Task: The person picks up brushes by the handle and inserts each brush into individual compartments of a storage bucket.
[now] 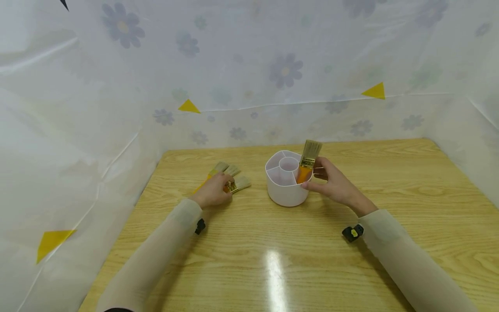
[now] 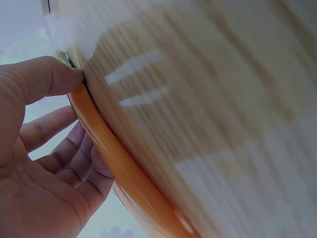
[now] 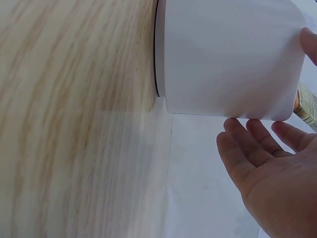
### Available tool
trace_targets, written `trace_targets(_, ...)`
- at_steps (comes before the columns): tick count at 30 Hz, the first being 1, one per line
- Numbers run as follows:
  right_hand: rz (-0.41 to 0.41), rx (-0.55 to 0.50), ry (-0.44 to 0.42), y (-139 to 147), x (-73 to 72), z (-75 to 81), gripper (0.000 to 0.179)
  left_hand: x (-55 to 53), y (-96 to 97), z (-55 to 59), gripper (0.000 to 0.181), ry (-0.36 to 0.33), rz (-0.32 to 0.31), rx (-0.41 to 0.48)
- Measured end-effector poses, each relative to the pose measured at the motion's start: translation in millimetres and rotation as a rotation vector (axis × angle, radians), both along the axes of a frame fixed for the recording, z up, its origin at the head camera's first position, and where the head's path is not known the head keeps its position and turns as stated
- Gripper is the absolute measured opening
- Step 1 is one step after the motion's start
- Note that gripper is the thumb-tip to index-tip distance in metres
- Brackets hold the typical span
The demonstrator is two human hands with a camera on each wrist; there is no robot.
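On the left of the table, my left hand (image 1: 213, 190) pinches a paintbrush (image 1: 241, 183) between thumb and fingers, close to its metal band. Its orange handle (image 2: 119, 156) runs along close to the wood in the left wrist view. Two more paintbrushes (image 1: 221, 167) lie just beyond that hand, partly hidden by it. A white round organizer (image 1: 286, 195) with several compartments stands at centre. One paintbrush (image 1: 310, 151) leans in its right compartment, bristles up. My right hand (image 1: 337, 184) holds the organizer's right side, thumb at the near rim and fingertips along the wall (image 3: 233, 64).
The wood-grain table (image 1: 312, 260) ends at a flowered plastic sheet (image 1: 241, 65) along the back. Similar sheeting (image 1: 58, 151) hangs at the left side, with yellow triangles (image 1: 54, 242) on it. Black wrist cameras (image 1: 352, 233) sit at both cuffs.
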State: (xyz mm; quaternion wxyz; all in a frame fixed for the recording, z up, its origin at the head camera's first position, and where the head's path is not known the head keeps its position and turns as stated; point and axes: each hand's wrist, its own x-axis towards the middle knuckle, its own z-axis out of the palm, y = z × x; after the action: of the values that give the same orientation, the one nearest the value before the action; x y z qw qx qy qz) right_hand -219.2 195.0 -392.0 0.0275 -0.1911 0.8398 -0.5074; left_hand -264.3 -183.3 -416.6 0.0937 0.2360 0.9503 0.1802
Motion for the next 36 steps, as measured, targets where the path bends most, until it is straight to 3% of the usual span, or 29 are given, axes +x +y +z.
trace_targets(26, -0.027, 0.008, -0.005, 1, 1.3, -1.5, 0.078, 6.3, 3.2, 1.9, 0.048, 0.009, -0.002, 0.015)
trace_targets(36, -0.020, 0.002, -0.009, 1, 1.1, -0.4, 0.080, 13.8, 8.9, 7.4, 0.048, 0.035, 0.014, 0.031)
